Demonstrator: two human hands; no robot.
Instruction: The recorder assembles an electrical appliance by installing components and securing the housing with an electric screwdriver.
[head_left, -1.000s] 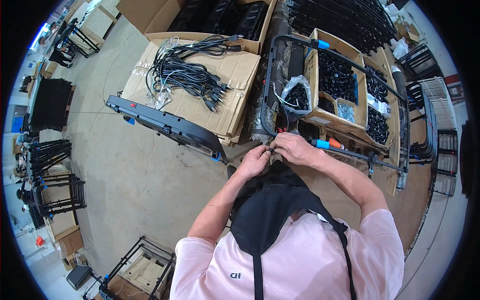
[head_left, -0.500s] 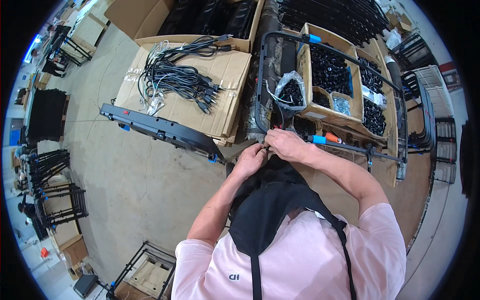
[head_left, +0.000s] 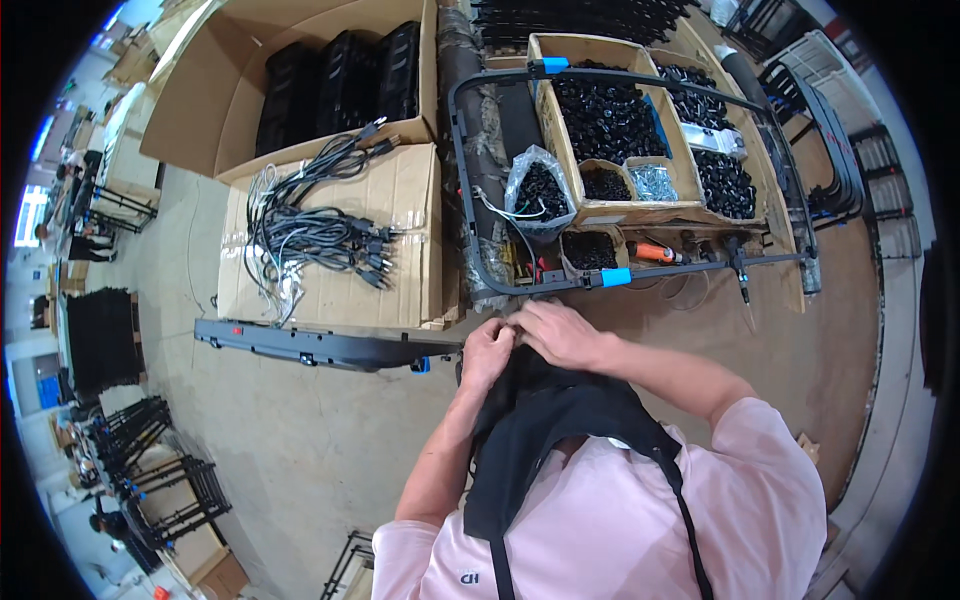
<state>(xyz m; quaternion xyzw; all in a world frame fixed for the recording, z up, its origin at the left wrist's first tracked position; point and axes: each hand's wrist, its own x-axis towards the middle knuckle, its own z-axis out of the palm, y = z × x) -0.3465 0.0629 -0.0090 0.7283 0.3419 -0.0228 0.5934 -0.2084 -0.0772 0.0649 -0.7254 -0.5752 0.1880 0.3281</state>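
My left hand (head_left: 487,352) and my right hand (head_left: 560,334) meet in front of my black apron (head_left: 560,420). The fingertips of both are pinched together at one spot. Whatever sits between them is too small and too covered to make out. Just beyond them runs the near bar of a black tubular frame (head_left: 460,190) with blue sleeves (head_left: 616,277). A white cable (head_left: 508,211) hangs at the frame's left side. To the left of my hands lies a long black plastic housing (head_left: 330,347) with a small red switch.
Coiled black power cords (head_left: 330,245) lie on a cardboard box (head_left: 415,215). Behind stands an open carton (head_left: 205,110) of black parts. A wooden tray (head_left: 600,212) holds black fittings and screws, beside a clear bag (head_left: 540,195). An orange-handled tool (head_left: 657,253) lies near the frame.
The view has shifted, so the bench and frame sit further left and the housing lies more level. My hands stay pinched together, now slightly nearer to me, off the frame's bar.
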